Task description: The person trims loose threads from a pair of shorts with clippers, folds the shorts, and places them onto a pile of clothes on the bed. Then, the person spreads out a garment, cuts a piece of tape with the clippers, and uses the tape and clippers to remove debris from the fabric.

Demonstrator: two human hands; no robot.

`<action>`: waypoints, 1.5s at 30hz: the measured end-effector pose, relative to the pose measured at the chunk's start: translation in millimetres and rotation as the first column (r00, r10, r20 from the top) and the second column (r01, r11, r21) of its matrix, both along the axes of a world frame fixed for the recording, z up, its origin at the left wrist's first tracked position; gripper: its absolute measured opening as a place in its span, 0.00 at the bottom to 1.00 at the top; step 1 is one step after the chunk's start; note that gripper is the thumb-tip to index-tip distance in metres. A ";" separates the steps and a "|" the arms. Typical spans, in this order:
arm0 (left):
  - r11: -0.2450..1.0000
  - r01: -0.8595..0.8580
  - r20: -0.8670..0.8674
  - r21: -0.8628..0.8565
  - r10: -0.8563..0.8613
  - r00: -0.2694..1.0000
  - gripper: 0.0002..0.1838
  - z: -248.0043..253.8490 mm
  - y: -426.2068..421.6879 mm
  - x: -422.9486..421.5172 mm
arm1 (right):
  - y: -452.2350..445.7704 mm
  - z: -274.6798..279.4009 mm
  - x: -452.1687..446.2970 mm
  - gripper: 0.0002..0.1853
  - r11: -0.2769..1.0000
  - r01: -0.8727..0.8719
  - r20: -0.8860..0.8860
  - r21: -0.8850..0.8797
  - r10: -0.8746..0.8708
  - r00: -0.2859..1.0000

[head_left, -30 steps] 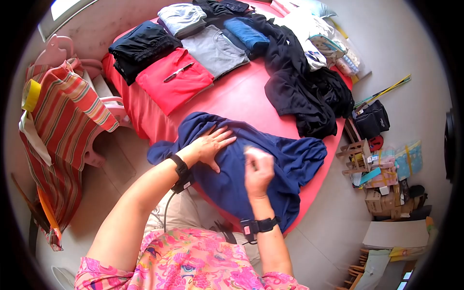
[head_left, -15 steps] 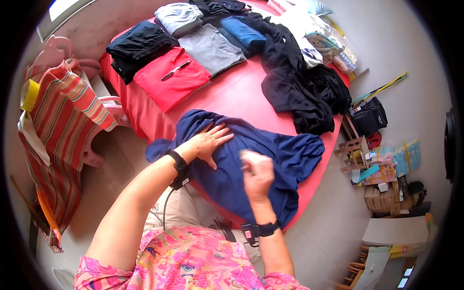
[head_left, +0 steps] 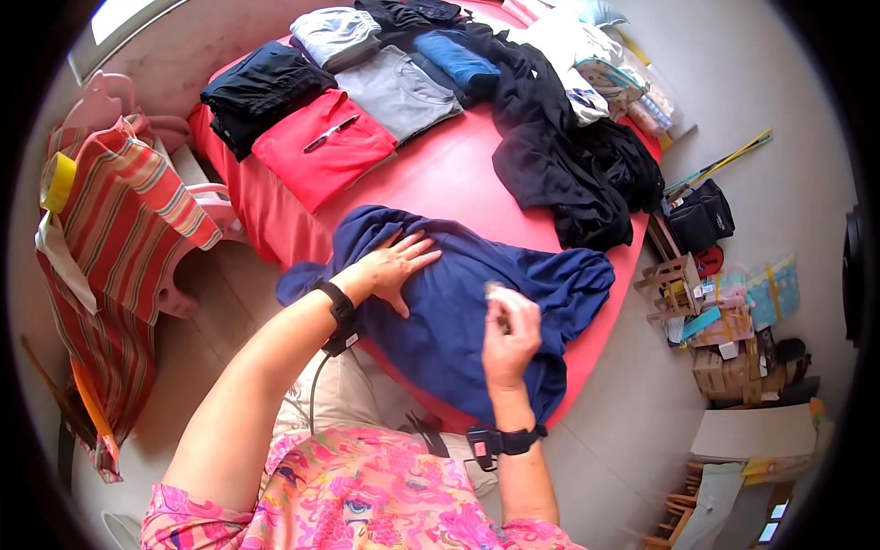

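Navy garment [head_left: 446, 321] lies spread beneath both hands [head_left: 389, 272] [head_left: 511, 341].

Single head-worn view, facing forward and down from above the wearer's pink patterned shirt [head_left: 367, 495], near the bed [head_left: 440, 174] edge.

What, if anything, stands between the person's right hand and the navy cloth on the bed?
Nothing visible stands in the way. The right hand is over the navy cloth, closed around a small object too blurred to name. The left hand lies spread on the cloth, off to the side.
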State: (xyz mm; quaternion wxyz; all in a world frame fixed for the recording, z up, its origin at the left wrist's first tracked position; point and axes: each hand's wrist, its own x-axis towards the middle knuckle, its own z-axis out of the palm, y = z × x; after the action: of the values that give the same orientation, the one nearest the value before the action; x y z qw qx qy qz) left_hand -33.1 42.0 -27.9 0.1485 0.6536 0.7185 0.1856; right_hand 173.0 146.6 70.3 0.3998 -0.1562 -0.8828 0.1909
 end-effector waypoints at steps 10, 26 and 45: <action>1.000 0.006 -0.040 -0.006 -0.007 0.999 0.67 -0.1 -0.4 -0.2 | 16.5 -59.1 -2.2 0.05 0.788 -0.005 0.179 -0.615 0.147 0.973; 0.998 0.042 -0.014 -0.050 -0.042 0.999 0.68 1.6 1.5 -4.4 | 19.4 -47.0 47.5 0.03 0.754 0.035 0.120 -0.656 0.058 0.991; 0.994 0.056 -0.151 0.089 -0.042 0.988 0.60 -7.0 60.3 48.5 | 39.3 -62.0 2.6 0.10 0.992 0.100 0.150 -0.070 -0.089 0.985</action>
State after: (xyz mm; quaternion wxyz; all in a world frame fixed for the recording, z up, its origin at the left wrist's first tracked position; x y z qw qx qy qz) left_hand 15.4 102.3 -34.9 0.0683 0.6893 0.7018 0.1660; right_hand 175.6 185.9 8.3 0.3359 -0.2271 -0.8933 0.1938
